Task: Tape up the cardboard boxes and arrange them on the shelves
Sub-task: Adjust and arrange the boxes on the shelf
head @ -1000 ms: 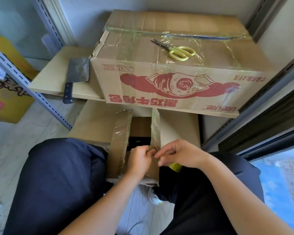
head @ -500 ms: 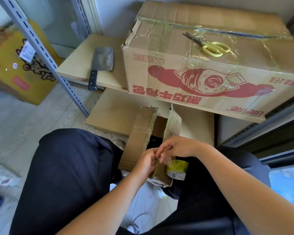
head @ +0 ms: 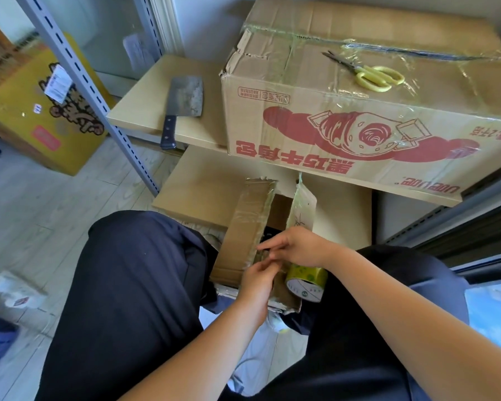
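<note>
- The left hand (head: 256, 280) is curling its fingers in front of the small box (head: 243, 227), fingertips pinching a strip of clear tape at the flap edge.
- The right hand (head: 297, 246) is reaching in from the right, its thumb and forefinger pinching the same tape while the other fingers are spreading loosely.
- The tape roll (head: 305, 280) is sitting just under the right hand, its round face pointing toward the viewer.
- The small box is lying between the knees, its flaps standing open and its long axis running away from the viewer.
- A large box (head: 359, 117) is resting on the shelf (head: 156, 111) above, carrying scissors (head: 370, 75); a cleaver (head: 182, 105) is lying beside it.
</note>
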The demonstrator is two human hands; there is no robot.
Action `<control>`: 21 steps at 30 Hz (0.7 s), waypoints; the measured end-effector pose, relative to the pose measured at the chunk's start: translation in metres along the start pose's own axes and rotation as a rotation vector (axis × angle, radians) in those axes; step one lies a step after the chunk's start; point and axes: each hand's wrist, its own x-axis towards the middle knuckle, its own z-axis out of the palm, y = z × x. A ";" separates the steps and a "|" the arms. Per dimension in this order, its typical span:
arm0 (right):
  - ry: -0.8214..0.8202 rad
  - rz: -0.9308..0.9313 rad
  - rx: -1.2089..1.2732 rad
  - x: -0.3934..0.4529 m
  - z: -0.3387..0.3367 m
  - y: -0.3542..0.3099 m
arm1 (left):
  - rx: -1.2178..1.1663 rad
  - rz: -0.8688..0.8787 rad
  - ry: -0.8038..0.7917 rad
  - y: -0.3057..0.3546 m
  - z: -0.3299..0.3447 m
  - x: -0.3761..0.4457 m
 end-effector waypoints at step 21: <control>0.170 0.398 -0.173 -0.052 0.003 0.007 | -0.207 -0.030 0.030 0.011 0.001 0.005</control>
